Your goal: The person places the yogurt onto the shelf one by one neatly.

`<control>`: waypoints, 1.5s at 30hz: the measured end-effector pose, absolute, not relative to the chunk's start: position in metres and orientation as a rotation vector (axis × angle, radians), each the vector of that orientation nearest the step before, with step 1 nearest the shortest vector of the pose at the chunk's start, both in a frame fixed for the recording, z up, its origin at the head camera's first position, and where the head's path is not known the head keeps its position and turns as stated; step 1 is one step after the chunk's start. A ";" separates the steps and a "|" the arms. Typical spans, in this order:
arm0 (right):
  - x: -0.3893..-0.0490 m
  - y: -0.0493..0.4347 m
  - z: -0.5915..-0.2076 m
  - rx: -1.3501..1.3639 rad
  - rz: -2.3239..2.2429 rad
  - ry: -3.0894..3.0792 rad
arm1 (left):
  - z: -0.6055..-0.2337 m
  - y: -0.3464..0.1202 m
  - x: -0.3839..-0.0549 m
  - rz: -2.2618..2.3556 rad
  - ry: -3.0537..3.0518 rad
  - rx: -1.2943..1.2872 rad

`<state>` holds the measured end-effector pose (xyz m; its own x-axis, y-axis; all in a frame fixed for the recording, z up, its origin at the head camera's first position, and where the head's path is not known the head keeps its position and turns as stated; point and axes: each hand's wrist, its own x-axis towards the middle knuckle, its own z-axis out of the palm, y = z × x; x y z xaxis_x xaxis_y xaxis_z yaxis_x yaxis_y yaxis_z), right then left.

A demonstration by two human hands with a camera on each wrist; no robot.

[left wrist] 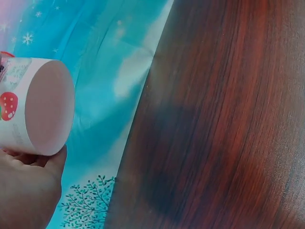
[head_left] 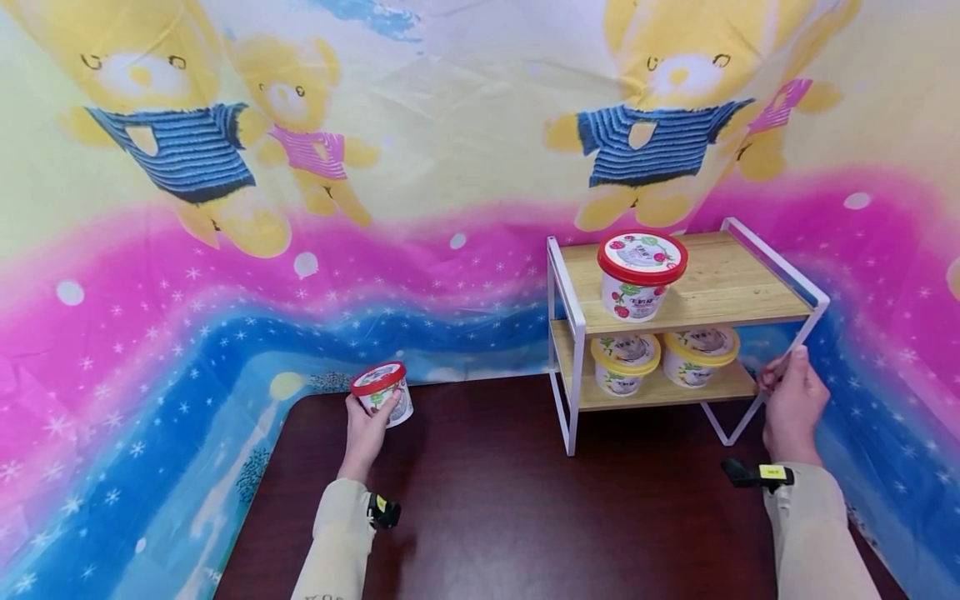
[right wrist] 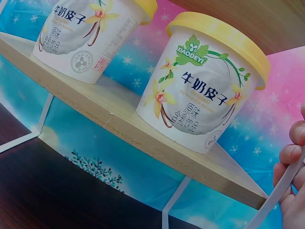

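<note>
My left hand grips a red-lidded tub above the back left of the table. In the left wrist view the tub's plain white base faces the camera, with a strawberry print on its side. My right hand holds the white metal side frame of a two-tier wooden shelf, its fingers around the bar. Another red-lidded tub stands on the top tier. On the lower tier stand two yellow-lidded tubs, one on the left and one on the right.
The dark wooden table ends at the back against a printed cloth with teddy bears on it. Cloth also hangs along the left and right sides. The shelf's white legs rest on the table at the back right.
</note>
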<state>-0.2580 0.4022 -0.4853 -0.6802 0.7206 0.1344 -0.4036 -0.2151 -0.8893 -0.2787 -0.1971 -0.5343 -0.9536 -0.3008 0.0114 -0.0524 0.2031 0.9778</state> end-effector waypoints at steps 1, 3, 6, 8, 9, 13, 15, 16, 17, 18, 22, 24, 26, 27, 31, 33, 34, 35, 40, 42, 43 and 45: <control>-0.258 0.402 -0.485 -0.401 1.960 -1.302 | -0.534 -0.197 -0.279 -1.840 -2.269 0.346; -0.258 0.402 -0.485 -0.404 1.960 -1.308 | -0.534 -0.198 -0.279 -1.853 -2.257 0.350; -0.258 0.403 -0.485 -0.414 1.966 -1.304 | -0.534 -0.199 -0.278 -1.889 -2.238 0.334; -0.258 0.403 -0.485 -0.418 1.967 -1.302 | -0.533 -0.199 -0.278 -1.905 -2.229 0.316; -0.259 0.403 -0.485 -0.419 1.968 -1.300 | -0.533 -0.200 -0.278 -1.909 -2.228 0.311; -0.259 0.404 -0.485 -0.431 1.969 -1.307 | -0.531 -0.199 -0.278 -1.898 -2.223 0.304; -0.259 0.404 -0.485 -0.442 1.972 -1.311 | -0.530 -0.198 -0.279 -1.885 -2.217 0.307; -0.259 0.404 -0.485 -0.449 1.972 -1.314 | -0.530 -0.197 -0.279 -1.880 -2.213 0.308; -0.259 0.404 -0.485 -0.455 1.971 -1.316 | -0.530 -0.197 -0.280 -1.871 -2.212 0.305; -0.259 0.404 -0.485 -0.460 1.972 -1.318 | -0.530 -0.196 -0.280 -1.863 -2.211 0.303; -0.259 0.403 -0.485 -0.458 1.971 -1.315 | -0.528 -0.193 -0.281 -1.847 -2.204 0.267; -0.259 0.403 -0.484 -0.446 1.967 -1.310 | -0.525 -0.191 -0.281 -1.844 -2.203 0.241; -0.259 0.402 -0.484 -0.438 1.962 -1.312 | -0.523 -0.189 -0.281 -1.847 -2.200 0.219; -0.258 0.402 -0.483 -0.438 1.964 -1.313 | -0.521 -0.187 -0.281 -1.845 -2.201 0.210; -0.258 0.402 -0.483 -0.448 1.972 -1.313 | -0.515 -0.183 -0.281 -1.863 -2.189 0.180; -0.258 0.402 -0.483 -0.446 1.970 -1.313 | -0.512 -0.182 -0.281 -1.869 -2.184 0.168; -0.259 0.402 -0.483 -0.440 1.963 -1.313 | -0.510 -0.181 -0.281 -1.872 -2.180 0.159; -0.259 0.402 -0.484 -0.435 1.959 -1.311 | -0.509 -0.180 -0.281 -1.869 -2.178 0.152; -0.259 0.402 -0.484 -0.418 1.941 -1.320 | -0.503 -0.174 -0.281 -1.846 -2.169 0.118; -0.259 0.403 -0.485 -0.420 1.943 -1.319 | -0.501 -0.172 -0.281 -1.842 -2.168 0.107; -0.259 0.403 -0.485 -0.422 1.944 -1.319 | -0.499 -0.170 -0.280 -1.846 -2.167 0.100; -0.259 0.403 -0.485 -0.433 1.948 -1.319 | -0.497 -0.168 -0.280 -1.842 -2.172 0.085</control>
<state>-0.2587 0.4032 -0.4851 -0.6757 0.7273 0.1203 -0.3816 -0.2056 -0.9012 -0.2797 -0.1681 -0.4967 -0.9559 -0.2304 0.1820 0.1419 0.1800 0.9734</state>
